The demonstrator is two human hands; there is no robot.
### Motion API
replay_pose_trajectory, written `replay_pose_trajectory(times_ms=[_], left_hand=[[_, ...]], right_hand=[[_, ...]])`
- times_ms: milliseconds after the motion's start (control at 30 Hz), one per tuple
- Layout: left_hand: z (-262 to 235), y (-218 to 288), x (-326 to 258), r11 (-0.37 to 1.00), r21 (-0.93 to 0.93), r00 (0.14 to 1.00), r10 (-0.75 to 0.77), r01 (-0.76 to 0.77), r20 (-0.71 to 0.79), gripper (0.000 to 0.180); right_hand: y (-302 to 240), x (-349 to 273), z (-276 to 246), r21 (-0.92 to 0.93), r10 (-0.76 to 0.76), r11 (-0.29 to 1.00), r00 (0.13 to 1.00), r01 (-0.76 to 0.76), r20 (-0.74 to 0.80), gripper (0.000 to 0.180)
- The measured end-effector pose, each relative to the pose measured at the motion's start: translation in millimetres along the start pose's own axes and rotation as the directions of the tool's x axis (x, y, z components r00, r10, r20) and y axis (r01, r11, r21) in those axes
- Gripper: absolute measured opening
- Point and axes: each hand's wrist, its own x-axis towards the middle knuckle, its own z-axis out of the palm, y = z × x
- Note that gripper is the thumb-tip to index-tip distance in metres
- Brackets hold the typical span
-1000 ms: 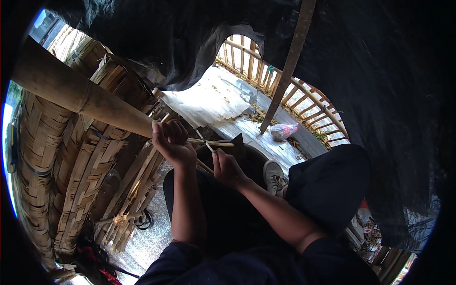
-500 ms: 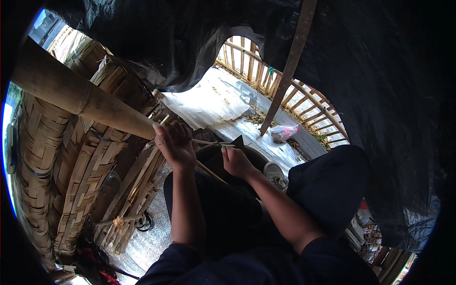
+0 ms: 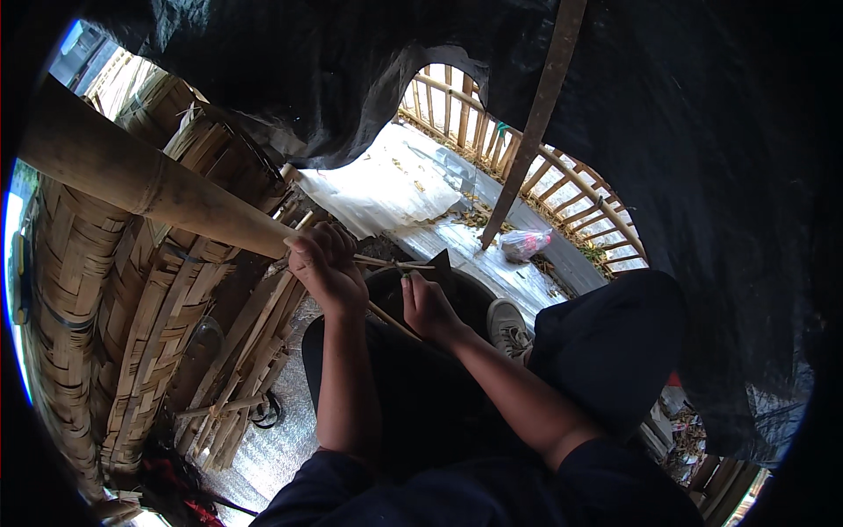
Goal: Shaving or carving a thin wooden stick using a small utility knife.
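Observation:
My left hand (image 3: pixel 327 274) is closed round thin bamboo sticks (image 3: pixel 378 261), close to the lower end of a thick bamboo pole (image 3: pixel 189 198). The sticks stick out to the right of the fist and cross near their tips. My right hand (image 3: pixel 428 307) is just below those tips, with thumb and fingers pinched together. Something small and green shows at its fingertips, too small to name. Behind the hands is a dark round container (image 3: pixel 479 297), with a dark pointed piece (image 3: pixel 441 262) in front of its rim.
Woven bamboo panels (image 3: pixel 83 263) and a bundle of bamboo strips (image 3: pixel 233 386) stand at my left. Black sheeting (image 3: pixel 720 176) hangs ahead and right. A slanting wooden bar (image 3: pixel 536 132) crosses the opening, near a tied plastic bag (image 3: pixel 522 246). Beyond is a bamboo fence (image 3: pixel 571 189).
My right hand has shifted slightly left and down, from the stick tips to just below them. My left hand stays on the sticks, turned a little.

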Motion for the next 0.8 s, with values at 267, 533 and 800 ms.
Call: replay_pose_trajectory(times_ms=[267, 533, 800], left_hand=[[12, 22, 2, 0.953, -0.030, 0.937, -0.291, 0.303, 0.194, 0.047], [-11, 10, 6, 0.958, -0.059, 0.900, -0.240, 0.280, 0.364, 0.058], [0, 9, 0, 0.974, -0.059, 0.973, -0.212, 0.218, 0.086, 0.056]], right_hand=[[-5, 9, -6, -0.026, 0.241, 0.971, 0.969, -0.240, 0.057, 0.032], [45, -5, 3, -0.115, 0.290, 0.950, 0.956, -0.292, -0.032, 0.032], [15, -1, 0, 0.003, 0.098, 0.995, 0.995, -0.098, -0.022, 0.028]])
